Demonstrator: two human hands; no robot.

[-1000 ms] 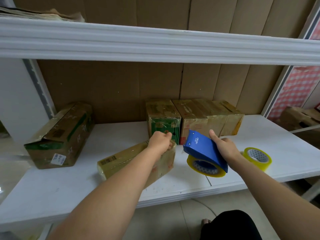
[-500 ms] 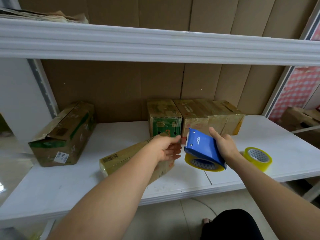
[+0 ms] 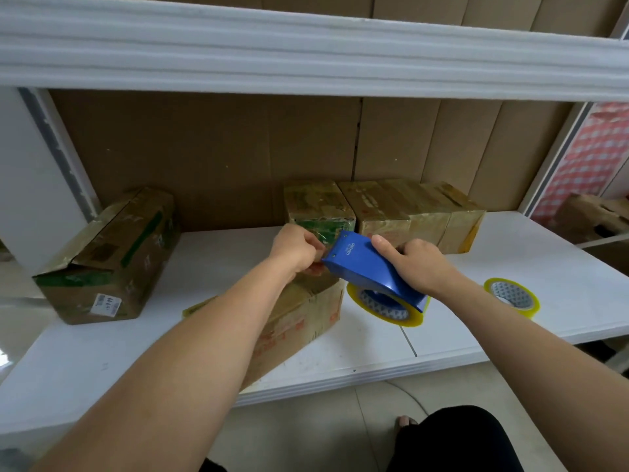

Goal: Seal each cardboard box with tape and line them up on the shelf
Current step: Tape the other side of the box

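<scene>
The white shelf (image 3: 510,240) carries everything here, with cardboard sheets lining its back. At the far left a large cardboard box (image 3: 109,257) sits with a flap raised at its left end, apparently not yet sealed. Against the back, right of centre, a row of taped boxes (image 3: 384,212) stands side by side and touching. The box being worked (image 3: 299,321) lies near the front edge, under the left forearm, its long axis running from near-left to far-right; its far-right end sits directly below both hands, so neither has to travel to reach it. What any box holds cannot be told.

The blue tape dispenser (image 3: 367,267) hangs over that end, its yellowish roll low on the right and its cutter end pointing left. The right hand (image 3: 418,264) is wrapped round the dispenser body, forefinger laid along the top. The left hand (image 3: 296,250) meets the cutter end with fingers curled in a pinch, probably on the loose tape end, though the tape itself is too clear to see. A spare tape roll (image 3: 512,298) lies flat at the right.
</scene>
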